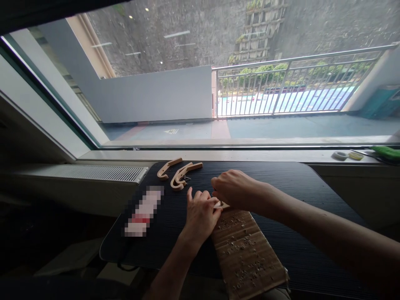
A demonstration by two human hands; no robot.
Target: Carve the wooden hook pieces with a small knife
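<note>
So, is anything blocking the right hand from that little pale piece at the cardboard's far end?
Nothing visible: the right hand is right at the pale piece, hiding some of it. The left hand is close by on the other side. The curved wooden pieces lie clear.

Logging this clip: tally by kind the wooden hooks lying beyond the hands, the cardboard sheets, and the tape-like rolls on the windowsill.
Wooden hooks: 3
Cardboard sheet: 1
Tape-like rolls: 2
Total: 6
</note>
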